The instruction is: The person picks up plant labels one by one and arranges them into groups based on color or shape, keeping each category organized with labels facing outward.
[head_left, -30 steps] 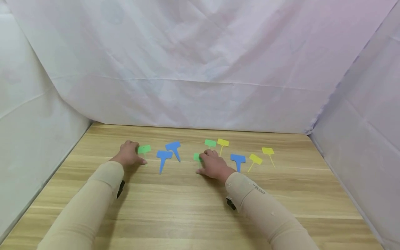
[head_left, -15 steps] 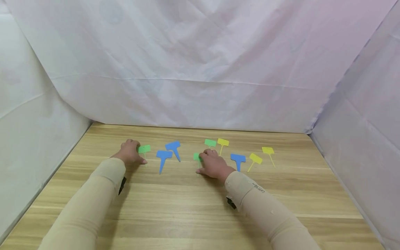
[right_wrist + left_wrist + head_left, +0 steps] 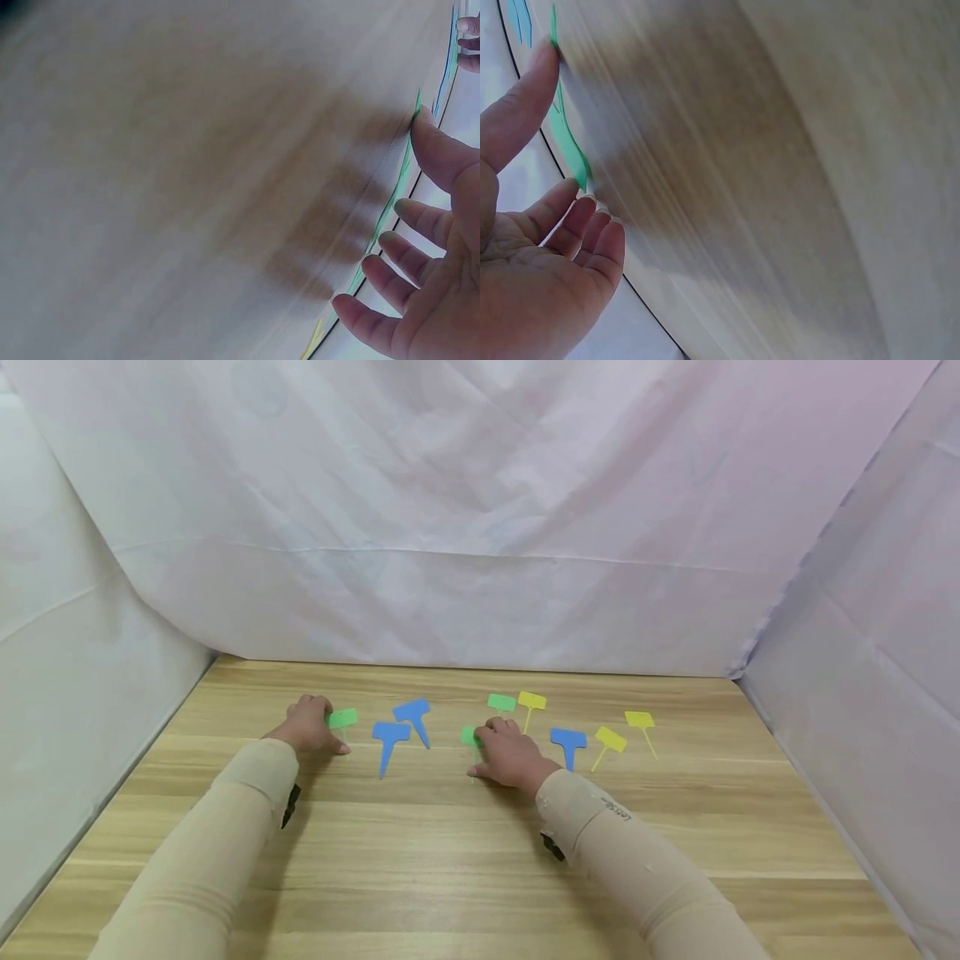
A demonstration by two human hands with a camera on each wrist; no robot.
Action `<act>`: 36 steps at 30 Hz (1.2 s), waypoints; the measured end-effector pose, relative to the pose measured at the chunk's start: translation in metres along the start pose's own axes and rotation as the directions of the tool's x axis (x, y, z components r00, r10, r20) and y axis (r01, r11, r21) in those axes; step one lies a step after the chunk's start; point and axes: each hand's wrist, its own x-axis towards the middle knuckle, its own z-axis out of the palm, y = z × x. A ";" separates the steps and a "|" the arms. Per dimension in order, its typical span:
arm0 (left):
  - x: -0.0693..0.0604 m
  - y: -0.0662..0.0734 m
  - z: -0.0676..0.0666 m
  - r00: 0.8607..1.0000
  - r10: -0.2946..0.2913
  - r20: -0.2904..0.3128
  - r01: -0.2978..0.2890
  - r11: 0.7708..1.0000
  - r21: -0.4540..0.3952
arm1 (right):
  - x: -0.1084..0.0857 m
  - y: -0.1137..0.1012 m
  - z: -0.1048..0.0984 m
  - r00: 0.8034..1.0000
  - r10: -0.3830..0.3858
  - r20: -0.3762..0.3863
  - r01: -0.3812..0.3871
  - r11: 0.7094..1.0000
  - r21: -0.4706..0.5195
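My left hand (image 3: 309,727) lies at a green T-shaped plant label (image 3: 343,718) on the table. In the left wrist view its thumb (image 3: 529,101) touches the thin stem, and the index fingertip meets the label's head. Over a second green plant label (image 3: 469,737) rests my right hand (image 3: 512,755), covering part of it. The right wrist view has that thumb (image 3: 439,150) against the stem, the other fingers spread loosely along the label. Two blue plant labels (image 3: 391,732) lie between the hands. Just beyond the right hand is another green plant label (image 3: 502,702), its stem partly hidden.
A yellow label (image 3: 532,700) lies behind the right hand. Farther right are a blue label (image 3: 568,738) and two more yellow labels (image 3: 611,739). White cloth (image 3: 420,610) hangs behind the wooden table (image 3: 405,868) and along both sides.
The left forearm has shifted slightly right and the head view has turned a little. Both hands stay at their green plant labels, and no label has visibly moved on the table.
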 end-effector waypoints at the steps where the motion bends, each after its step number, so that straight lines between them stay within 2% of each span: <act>1: 0.000 0.000 0.000 1.000 -0.002 -0.001 0.002 1.000 -0.004 | 0.000 0.000 0.000 1.000 0.000 -0.001 0.000 1.000 0.000; 6: 0.000 0.000 0.001 1.000 -0.002 -0.019 0.001 1.000 -0.029 | 0.000 0.000 0.001 1.000 0.004 0.003 -0.004 1.000 -0.003; 14: 0.000 0.000 0.005 0.998 -0.046 -0.049 0.040 0.991 -0.125 | 0.000 -0.001 -0.001 1.000 0.006 0.008 -0.006 1.000 0.004; 19: 0.000 -0.001 0.007 0.998 -0.031 -0.052 0.023 0.989 -0.146 | 0.000 -0.001 0.000 1.000 0.008 0.009 -0.008 1.000 0.009; 26: -0.001 -0.001 0.008 1.000 -0.020 -0.024 0.014 0.976 -0.217 | -0.001 -0.002 -0.002 1.000 0.012 0.005 -0.012 1.000 0.024; 36: -0.006 0.004 0.010 0.999 -0.027 -0.045 0.014 0.968 -0.252 | 0.000 -0.002 -0.001 1.000 0.010 0.001 -0.010 1.000 0.027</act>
